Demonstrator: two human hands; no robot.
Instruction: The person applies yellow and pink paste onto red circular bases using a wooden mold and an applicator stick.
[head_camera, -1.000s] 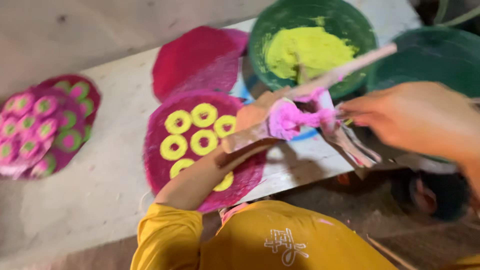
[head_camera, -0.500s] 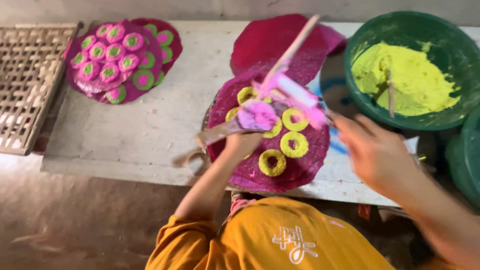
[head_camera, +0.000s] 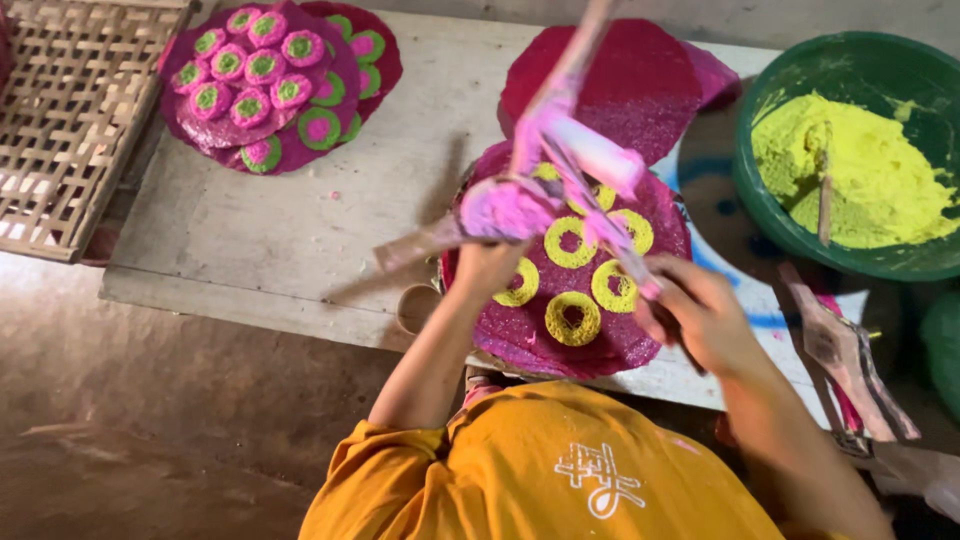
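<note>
Rough wooden table (head_camera: 300, 230), left hand (head_camera: 490, 265) and right hand (head_camera: 700, 310) gripping pink-caked stick tool (head_camera: 560, 170), above grainy magenta disc (head_camera: 560, 340)

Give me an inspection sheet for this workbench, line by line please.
Surface: pale wooden bench, stained.
Job's things: magenta disc with yellow rings; pink-coated stick tool above it.
Clutter: stack of finished discs with green and pink rings; plain magenta discs; green bowl of yellow powder.
Grips: left hand holds the tool; right hand holds its thin end.
Cables: nothing seen.
Surroundings: woven tray, dirt floor.
</note>
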